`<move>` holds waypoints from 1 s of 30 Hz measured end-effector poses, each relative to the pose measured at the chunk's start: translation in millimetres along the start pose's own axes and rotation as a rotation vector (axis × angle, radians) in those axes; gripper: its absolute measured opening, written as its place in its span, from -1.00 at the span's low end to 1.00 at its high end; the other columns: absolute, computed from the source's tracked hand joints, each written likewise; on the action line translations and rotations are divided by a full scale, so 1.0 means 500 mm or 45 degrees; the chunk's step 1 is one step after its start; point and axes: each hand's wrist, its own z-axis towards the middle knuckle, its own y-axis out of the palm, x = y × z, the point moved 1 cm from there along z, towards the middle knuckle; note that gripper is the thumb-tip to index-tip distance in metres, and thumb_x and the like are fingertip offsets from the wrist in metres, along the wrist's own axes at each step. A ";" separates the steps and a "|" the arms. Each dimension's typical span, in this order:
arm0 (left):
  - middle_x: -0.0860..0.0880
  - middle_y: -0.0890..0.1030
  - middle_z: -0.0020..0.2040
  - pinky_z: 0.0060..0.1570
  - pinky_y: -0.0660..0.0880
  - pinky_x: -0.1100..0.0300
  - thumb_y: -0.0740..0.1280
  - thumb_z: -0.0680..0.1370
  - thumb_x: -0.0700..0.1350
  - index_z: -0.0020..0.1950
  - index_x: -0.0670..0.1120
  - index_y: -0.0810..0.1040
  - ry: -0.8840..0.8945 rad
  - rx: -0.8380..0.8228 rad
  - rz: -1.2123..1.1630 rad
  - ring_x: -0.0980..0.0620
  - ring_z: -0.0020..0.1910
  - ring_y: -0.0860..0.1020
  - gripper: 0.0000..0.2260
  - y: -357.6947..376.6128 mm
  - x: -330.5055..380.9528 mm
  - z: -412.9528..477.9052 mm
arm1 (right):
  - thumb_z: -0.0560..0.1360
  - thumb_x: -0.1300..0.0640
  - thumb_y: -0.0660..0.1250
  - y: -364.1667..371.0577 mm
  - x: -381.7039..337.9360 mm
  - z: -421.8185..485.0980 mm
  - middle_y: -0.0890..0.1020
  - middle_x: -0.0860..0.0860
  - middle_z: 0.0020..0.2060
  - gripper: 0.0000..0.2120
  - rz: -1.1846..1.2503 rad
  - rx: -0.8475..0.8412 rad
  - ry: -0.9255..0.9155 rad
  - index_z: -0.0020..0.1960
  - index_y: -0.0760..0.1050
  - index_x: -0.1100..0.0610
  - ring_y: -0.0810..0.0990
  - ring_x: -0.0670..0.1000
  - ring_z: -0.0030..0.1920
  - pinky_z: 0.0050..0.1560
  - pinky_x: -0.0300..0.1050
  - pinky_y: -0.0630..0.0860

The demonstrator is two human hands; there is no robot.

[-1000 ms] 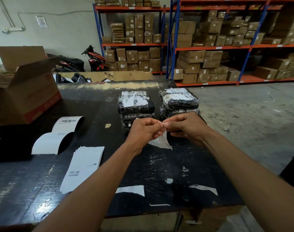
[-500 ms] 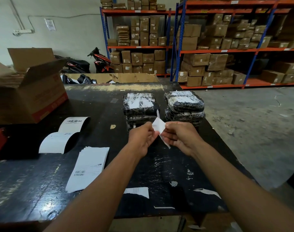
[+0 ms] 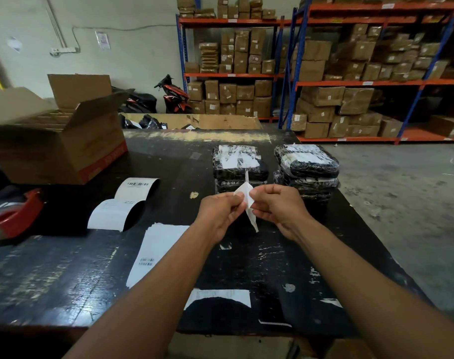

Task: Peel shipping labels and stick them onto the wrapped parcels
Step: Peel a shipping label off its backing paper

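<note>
Small white paper shipping label (image 3: 244,193) pinched between curled fingers of left hand (image 3: 220,215) and right hand (image 3: 279,208), black film-wrapped parcels (image 3: 240,165) stacked just beyond both hands, white barcoded sheets (image 3: 156,248) left of the left hand, print too small to read

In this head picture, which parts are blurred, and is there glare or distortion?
Head view: the cardboard box and tape dispenser at the left edge are smeared; the black table shows glare at lower left; the shelf uprights lean and curve, wide-angle distortion.
</note>
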 end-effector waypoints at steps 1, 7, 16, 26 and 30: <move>-0.15 0.65 -0.16 -0.30 0.60 0.35 0.35 0.55 -0.34 -0.04 -0.30 0.59 0.009 0.023 0.000 0.07 -0.26 0.62 -0.96 -0.009 0.006 0.000 | 0.46 0.28 0.47 0.007 0.001 0.002 0.68 0.14 -0.18 -0.80 -0.013 0.017 -0.003 0.05 0.55 0.22 0.65 0.01 -0.29 -0.11 -0.05 0.64; -0.08 0.57 -0.25 -0.50 0.45 0.39 0.35 0.57 -0.28 -0.10 -0.23 0.57 0.040 0.227 0.024 0.14 -0.41 0.47 -0.94 -0.095 0.054 0.009 | 0.47 0.30 0.45 0.049 -0.001 0.016 0.70 0.13 -0.19 -0.86 -0.088 0.077 0.092 0.03 0.59 0.25 0.65 0.00 -0.27 -0.19 -0.13 0.64; -0.13 0.58 -0.20 -0.30 0.47 0.29 0.31 0.58 -0.28 -0.08 -0.22 0.57 0.078 0.444 -0.016 0.10 -0.35 0.44 -0.93 -0.226 0.120 0.020 | 0.54 0.29 0.34 0.166 0.003 0.038 0.68 0.17 -0.09 -0.90 -0.086 0.165 0.110 0.04 0.59 0.25 0.63 0.05 -0.20 -0.10 -0.06 0.63; -0.13 0.57 -0.10 -0.44 0.44 0.29 0.30 0.58 -0.25 0.13 -0.19 0.51 0.147 0.733 -0.107 0.08 -0.35 0.43 -0.86 -0.366 0.153 0.075 | 0.52 0.38 0.26 0.215 0.017 0.054 0.66 0.16 -0.09 -0.89 0.009 0.335 0.120 -0.06 0.53 0.23 0.63 0.08 -0.17 -0.29 -0.10 0.57; -0.10 0.52 -0.22 -0.44 0.43 0.27 0.28 0.57 -0.23 0.12 -0.20 0.51 0.119 0.846 -0.142 0.06 -0.38 0.43 -0.86 -0.395 0.147 0.111 | 0.51 0.38 0.26 0.197 0.016 0.076 0.66 0.15 -0.10 -0.88 -0.018 0.398 0.108 -0.06 0.56 0.25 0.66 0.11 -0.14 -0.31 -0.07 0.58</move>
